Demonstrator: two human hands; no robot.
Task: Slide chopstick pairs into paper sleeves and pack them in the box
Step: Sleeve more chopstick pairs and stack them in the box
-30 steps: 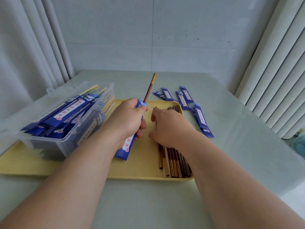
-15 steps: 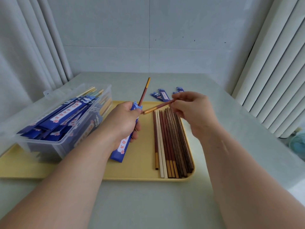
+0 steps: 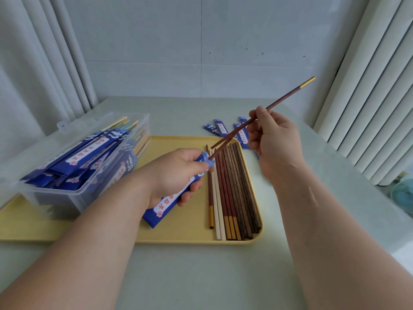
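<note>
We see a pale tabletop (image 3: 201, 276) carrying a yellow tray (image 3: 183, 229). At the tray's left end stands a clear plastic box (image 3: 55, 202), in which filled sleeves (image 3: 89, 151) lie stacked, with light chopstick ends showing at their far end. On the right side of the tray lies a row of loose chopsticks (image 3: 234, 193), side by side: dark wood, red-brown with gold ends, and white. The left hand (image 3: 176, 173) is curled round a blue paper sleeve (image 3: 161, 211), held above the tray between box and row, its open mouth pointing away from us. The right hand (image 3: 274, 142), raised over the tray's far right corner, pinches a red-brown chopstick (image 3: 283, 99) at mid-length; its gold end points up and right, its thin end meets the sleeve's mouth. Below the fingers we note a second thin shaft beside it, ending just short of the sleeve. Beyond the tray, empty sleeves (image 3: 218, 128) lie on the tabletop.
</note>
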